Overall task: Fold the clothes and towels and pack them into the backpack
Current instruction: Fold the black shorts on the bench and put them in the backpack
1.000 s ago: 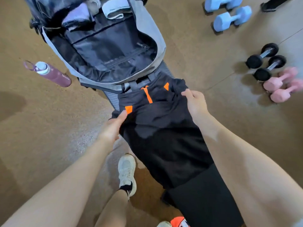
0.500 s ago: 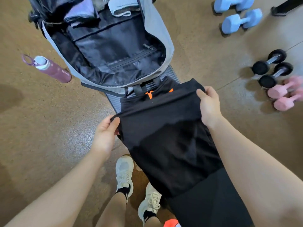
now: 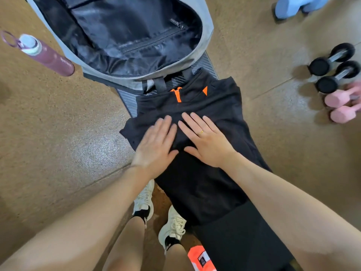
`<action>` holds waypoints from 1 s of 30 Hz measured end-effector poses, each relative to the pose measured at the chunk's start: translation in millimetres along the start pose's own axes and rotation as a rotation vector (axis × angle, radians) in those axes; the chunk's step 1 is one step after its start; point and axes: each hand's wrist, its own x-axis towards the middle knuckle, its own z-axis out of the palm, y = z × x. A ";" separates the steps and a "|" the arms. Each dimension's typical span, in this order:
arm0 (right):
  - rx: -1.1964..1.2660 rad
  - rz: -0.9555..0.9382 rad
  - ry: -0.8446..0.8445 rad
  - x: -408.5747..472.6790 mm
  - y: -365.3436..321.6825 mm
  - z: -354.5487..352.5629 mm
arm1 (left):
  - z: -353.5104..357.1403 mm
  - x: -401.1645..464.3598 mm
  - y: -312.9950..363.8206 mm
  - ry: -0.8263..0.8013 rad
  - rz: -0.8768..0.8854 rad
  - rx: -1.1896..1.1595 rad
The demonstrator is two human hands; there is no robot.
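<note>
Black garment with orange trim lies along a narrow bench, its top part folded down. Both hands lie flat on the fold, side by side, fingers straight and spread, pinching nothing: left hand beside right hand, which wears a ring. Just beyond the garment, the grey backpack lies open, its dark lining showing. A purple bottle lies on the floor to the left; dumbbells sit to the right.

Risk, as a judgement: the cloth overhangs the bench edges, so a hard sideways sweep could drag the fold askew or slide it off. The backpack's upper part is cut off, hiding anything packed. The garment type is unclear.
</note>
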 end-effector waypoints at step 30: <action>0.823 1.389 0.144 -182.2 17.2 21.5 | 59.9 -112.7 175.4 0.189 -1.385 -1.294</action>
